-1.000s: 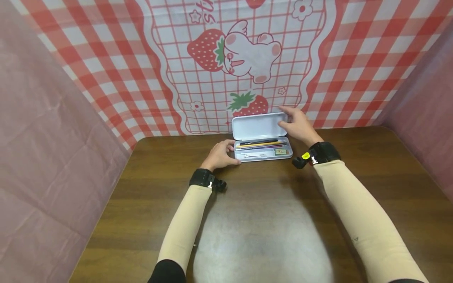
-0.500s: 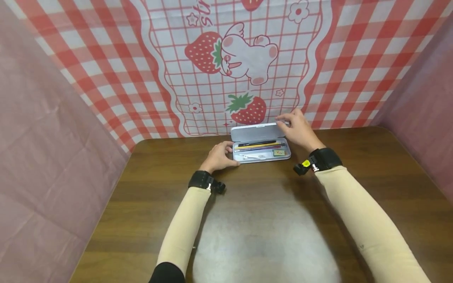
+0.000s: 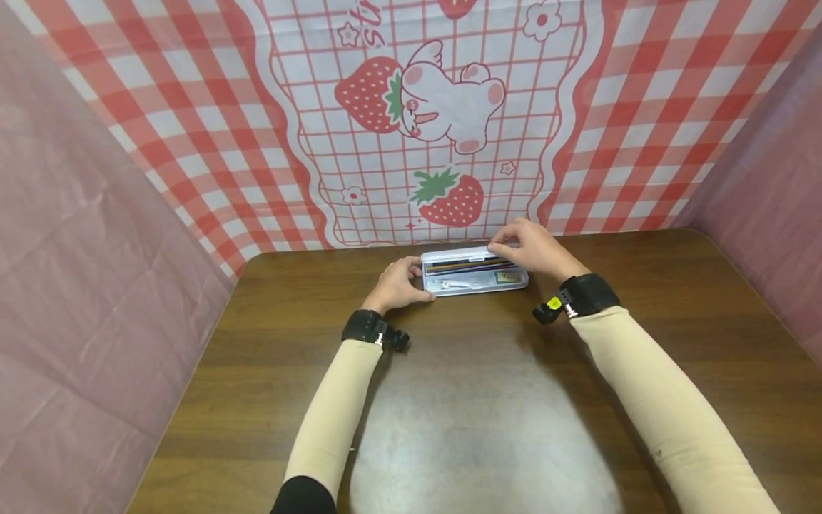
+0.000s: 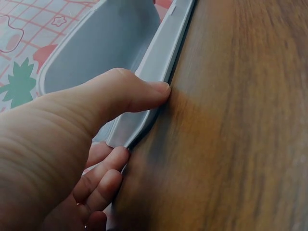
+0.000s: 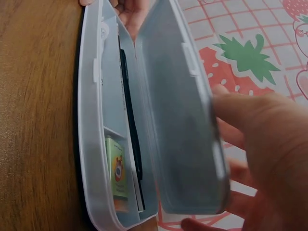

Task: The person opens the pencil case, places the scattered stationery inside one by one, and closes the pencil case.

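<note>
A pale plastic pencil case (image 3: 484, 284) lies on the table with its hinged lid (image 3: 454, 254) tilted partway down over it. At its left end, my left hand (image 3: 394, 284) holds the case, thumb along the front wall and fingers round the end. The right hand (image 3: 534, 248) pinches the lid near its right corner, thumb at the rim and fingers behind. Inside lie several pencils (image 3: 469, 268), partly hidden by the lid, a black pen-like stick (image 5: 129, 106), a small green eraser-like box (image 5: 117, 166) and a white item (image 3: 452, 284) of unclear kind.
The brown wooden table (image 3: 475, 400) stretches toward me in front of the case. Close behind it hangs a red-and-white checked cloth (image 3: 385, 164) with strawberries. Pink cloths (image 3: 83, 285) hang at both sides.
The lid has swung forward and down from nearly upright, with the right hand following it lower and slightly left. My left hand stays at the left end of the case.
</note>
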{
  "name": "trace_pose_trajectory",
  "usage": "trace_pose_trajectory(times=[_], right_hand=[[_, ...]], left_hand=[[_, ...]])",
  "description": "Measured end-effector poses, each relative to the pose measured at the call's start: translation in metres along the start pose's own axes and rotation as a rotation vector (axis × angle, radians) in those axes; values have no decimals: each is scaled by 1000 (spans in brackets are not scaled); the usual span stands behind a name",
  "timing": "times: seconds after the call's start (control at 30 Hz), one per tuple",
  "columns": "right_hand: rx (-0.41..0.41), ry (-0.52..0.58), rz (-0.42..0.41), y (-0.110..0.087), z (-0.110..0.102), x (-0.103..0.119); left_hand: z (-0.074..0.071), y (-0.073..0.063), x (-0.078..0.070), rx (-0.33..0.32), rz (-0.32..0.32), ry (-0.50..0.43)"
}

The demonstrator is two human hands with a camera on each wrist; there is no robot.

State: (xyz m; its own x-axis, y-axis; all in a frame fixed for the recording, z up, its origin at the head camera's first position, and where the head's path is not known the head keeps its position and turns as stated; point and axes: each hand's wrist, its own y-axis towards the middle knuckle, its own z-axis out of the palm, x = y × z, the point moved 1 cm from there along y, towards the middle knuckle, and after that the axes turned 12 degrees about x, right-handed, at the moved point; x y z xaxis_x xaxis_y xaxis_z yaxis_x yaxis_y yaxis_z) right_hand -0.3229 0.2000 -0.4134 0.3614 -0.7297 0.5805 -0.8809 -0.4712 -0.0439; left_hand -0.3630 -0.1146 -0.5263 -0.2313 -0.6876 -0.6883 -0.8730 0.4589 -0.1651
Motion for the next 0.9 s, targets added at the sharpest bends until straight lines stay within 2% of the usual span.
trace_pose_trajectory(times=[0.1,0.27,0.43,0.6,0.9], right_hand=[[83,-17,2,-2,3,0],[144,-94,-16,-2,8,2],[163,-171,-43,-1,15,9],[159,-231,-12,-1,20,12],[148,-239,26,1,24,18]], left_hand=[[1,2,0,7,-2,0],[5,3,1,4,5,9],[4,-1,-2,5,-1,12],[3,-4,-6,6,-2,11],[-1,-12,-13,-4,3,3]])
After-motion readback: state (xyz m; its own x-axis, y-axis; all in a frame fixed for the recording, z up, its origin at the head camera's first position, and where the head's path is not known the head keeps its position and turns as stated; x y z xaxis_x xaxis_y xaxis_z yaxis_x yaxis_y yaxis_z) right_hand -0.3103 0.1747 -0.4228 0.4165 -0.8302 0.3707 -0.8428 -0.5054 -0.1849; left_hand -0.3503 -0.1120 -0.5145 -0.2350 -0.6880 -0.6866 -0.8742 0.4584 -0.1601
